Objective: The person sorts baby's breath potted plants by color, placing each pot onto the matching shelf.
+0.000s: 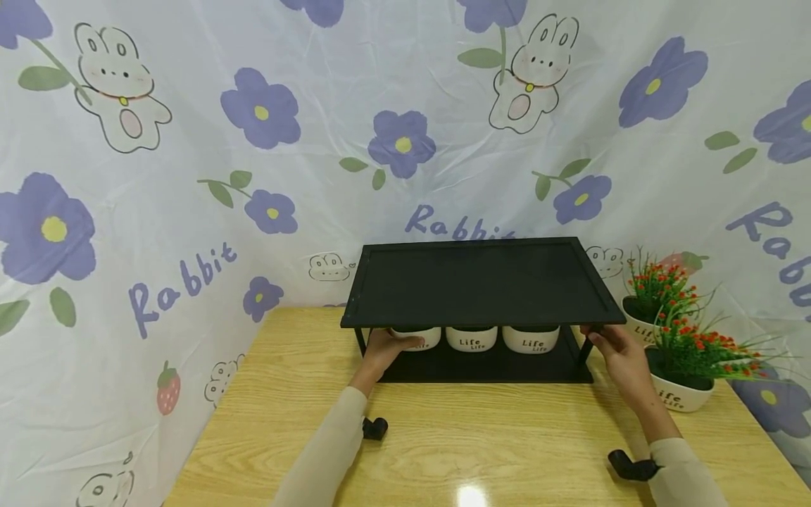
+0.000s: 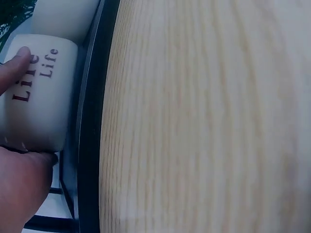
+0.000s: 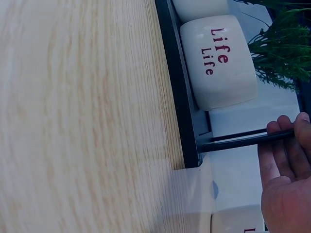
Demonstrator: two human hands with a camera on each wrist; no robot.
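A black two-tier rack (image 1: 481, 282) stands on the table with white pots lettered "Life" on its lower shelf. My left hand (image 1: 382, 351) grips the leftmost pot (image 2: 43, 107), its thumb lying over the front lettering in the left wrist view. Beside it sit the middle pot (image 1: 472, 341) and the right pot (image 1: 531, 341). At the rack's right end, my right hand (image 1: 624, 360) holds the thin black front post (image 3: 233, 143), with fingers and thumb around its upper part in the right wrist view. The upper panel hides the pots' tops in the head view.
To the right of the rack are two white pots of red-flowered greenery, a front one (image 1: 687, 394) and a rear one (image 1: 638, 329). The wooden table (image 1: 481, 436) stretches in front. Behind hangs a white cloth (image 1: 336, 63) printed with rabbits and purple flowers.
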